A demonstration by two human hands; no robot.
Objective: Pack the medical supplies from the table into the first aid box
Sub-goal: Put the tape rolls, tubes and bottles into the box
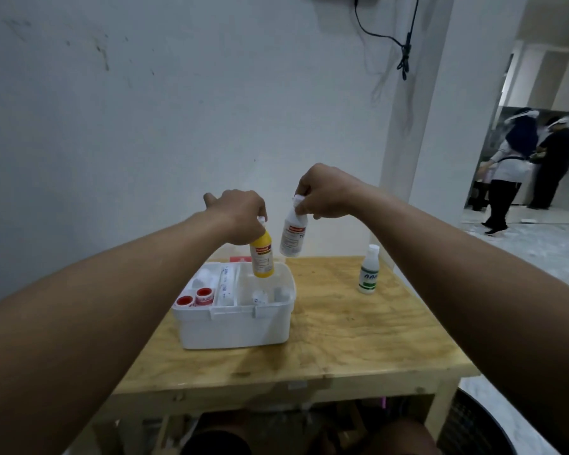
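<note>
An open white first aid box [234,326] stands on the wooden table [358,343]. Inside it lie two red-capped tape rolls [194,298], a long white pack and small white bottles. My left hand [240,215] holds a yellow bottle [262,257] by its top, hanging over the box's back right compartment. My right hand [326,193] grips a white bottle with a red label [293,236] by its cap, in the air just right of the yellow one. A white bottle with a green label [368,274] stands upright on the table to the right.
A white wall rises right behind the table, with black cables [404,50] hanging high up. Two people [523,165] stand in the room at far right. A dark bin [473,428] sits by the table's right leg.
</note>
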